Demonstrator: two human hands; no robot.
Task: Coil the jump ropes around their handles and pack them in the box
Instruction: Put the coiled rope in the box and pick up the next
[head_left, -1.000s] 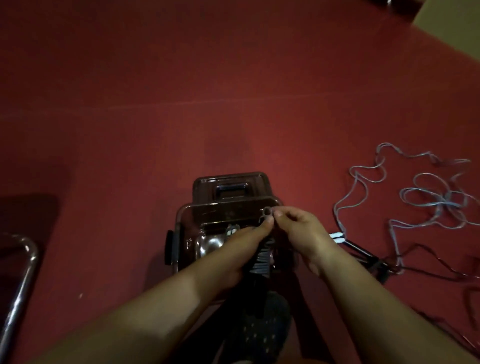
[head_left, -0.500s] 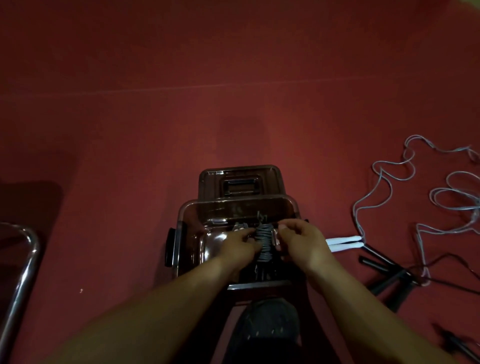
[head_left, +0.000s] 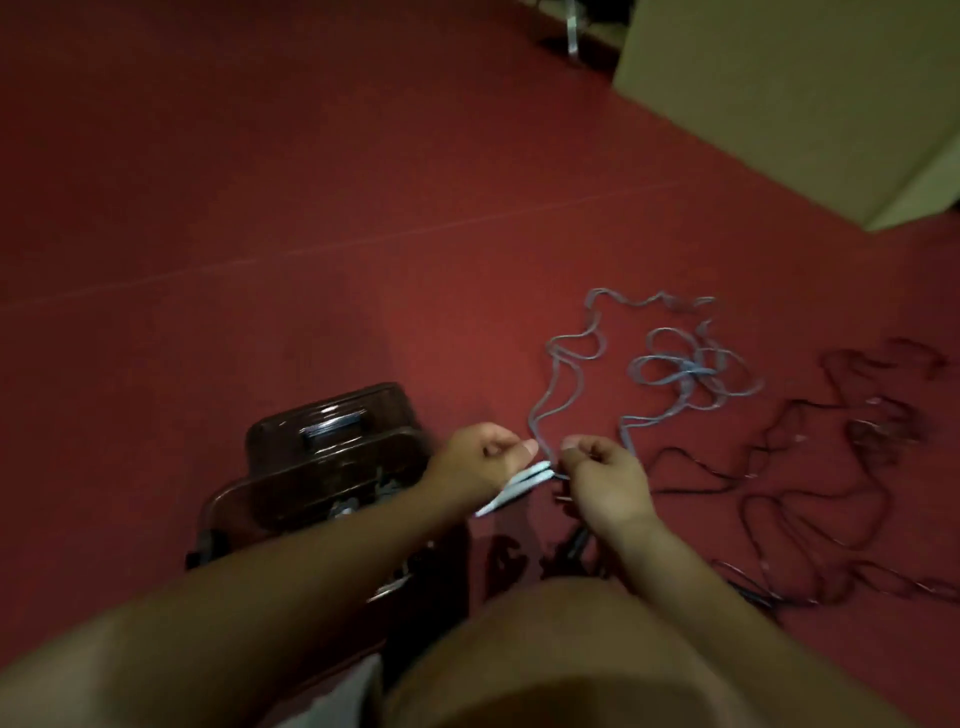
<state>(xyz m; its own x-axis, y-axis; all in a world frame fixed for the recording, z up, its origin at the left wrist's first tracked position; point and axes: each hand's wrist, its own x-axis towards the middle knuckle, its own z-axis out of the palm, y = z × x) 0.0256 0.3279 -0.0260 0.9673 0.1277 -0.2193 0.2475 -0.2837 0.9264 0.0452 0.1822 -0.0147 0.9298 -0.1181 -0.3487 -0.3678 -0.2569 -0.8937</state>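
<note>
Red carpet floor (head_left: 311, 208); beige wall (head_left: 805, 104) at 1 o'clock. Box (head_left: 322, 467) at 7. Left hand (head_left: 483, 460) grips white handles (head_left: 519, 486); right hand (head_left: 605, 480) pinches blue rope (head_left: 675, 369) at 3.

Red floor (head_left: 260, 208): box (head_left: 311, 478), blue rope (head_left: 675, 364), dark ropes (head_left: 831, 441).
</note>
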